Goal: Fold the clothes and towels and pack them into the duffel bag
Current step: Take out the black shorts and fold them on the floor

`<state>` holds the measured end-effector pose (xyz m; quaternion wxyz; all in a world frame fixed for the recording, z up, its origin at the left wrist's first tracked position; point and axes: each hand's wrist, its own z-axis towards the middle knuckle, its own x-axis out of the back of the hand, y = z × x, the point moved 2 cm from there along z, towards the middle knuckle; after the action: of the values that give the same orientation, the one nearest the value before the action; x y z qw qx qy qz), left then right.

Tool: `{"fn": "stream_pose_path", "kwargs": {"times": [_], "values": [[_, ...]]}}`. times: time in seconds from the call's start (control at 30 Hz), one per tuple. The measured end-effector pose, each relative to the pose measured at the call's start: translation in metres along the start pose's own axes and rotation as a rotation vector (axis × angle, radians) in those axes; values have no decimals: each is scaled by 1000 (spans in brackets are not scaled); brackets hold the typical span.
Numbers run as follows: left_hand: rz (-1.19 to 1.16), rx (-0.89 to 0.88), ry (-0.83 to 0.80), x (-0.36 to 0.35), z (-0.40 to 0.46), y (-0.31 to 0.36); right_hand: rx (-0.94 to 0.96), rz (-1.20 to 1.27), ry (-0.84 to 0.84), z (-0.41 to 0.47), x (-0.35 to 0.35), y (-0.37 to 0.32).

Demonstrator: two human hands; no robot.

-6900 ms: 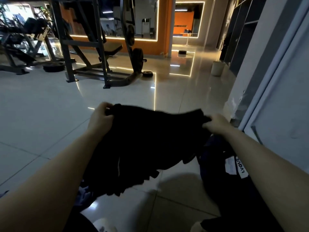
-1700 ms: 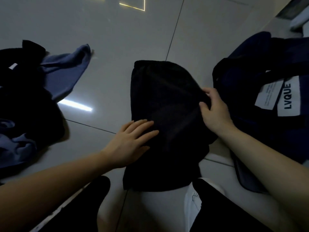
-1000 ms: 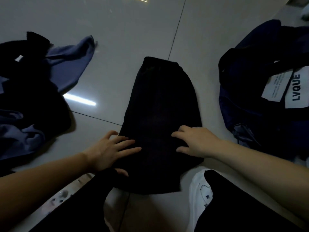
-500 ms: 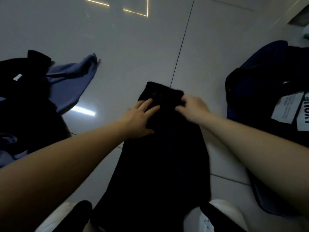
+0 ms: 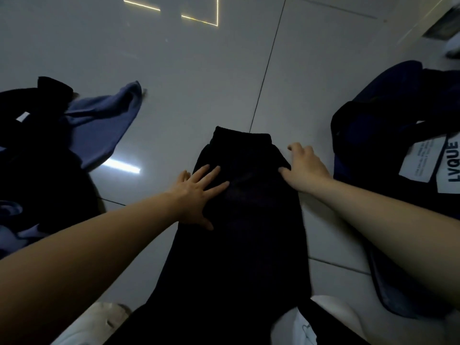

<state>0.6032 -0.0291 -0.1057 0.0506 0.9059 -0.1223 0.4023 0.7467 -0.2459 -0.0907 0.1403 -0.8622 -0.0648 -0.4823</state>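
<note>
A black garment [image 5: 239, 220] lies folded lengthwise on the tiled floor in front of me, its waistband at the far end. My left hand [image 5: 196, 195] presses flat on its left side with fingers spread. My right hand [image 5: 303, 168] rests at the garment's right edge, its thumb on the cloth and its fingers partly curled over the floor. The dark navy duffel bag [image 5: 388, 135] with white LVQUE labels sits at the right.
A heap of black and blue-grey clothes [image 5: 82, 130] lies on the floor at the left. My white shoes [image 5: 99, 322] show at the bottom edge. Glossy floor tiles [image 5: 199, 70] stretch ahead, reflecting light strips.
Both hands have slid back from the waistband and apart: the left onto the garment's left side, the right to its right edge. The garment lies flat as before.
</note>
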Motion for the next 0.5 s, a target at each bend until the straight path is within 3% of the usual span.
{"fn": "stream_pose_path", "kwargs": {"times": [0.07, 0.13, 0.17, 0.23, 0.27, 0.37, 0.5], "values": [[58, -48, 174, -3, 0, 4, 383, -169, 249, -22, -8, -14], [21, -125, 364, -11, -7, 11, 695, -249, 284, -47, -32, -19], [7, -170, 387, -21, -12, 15, 714, -282, 170, -56, -46, -18], [67, -243, 298, -54, -26, 18, 568, -335, -141, -66, -71, -4], [109, -266, 276, -70, -33, 17, 523, -375, -217, -66, -77, 2], [80, -247, 267, -87, -44, 2, 537, -461, -208, -44, -67, -6], [141, -2, 211, -60, -27, -22, 392, -501, -185, 1, -34, -47]]}}
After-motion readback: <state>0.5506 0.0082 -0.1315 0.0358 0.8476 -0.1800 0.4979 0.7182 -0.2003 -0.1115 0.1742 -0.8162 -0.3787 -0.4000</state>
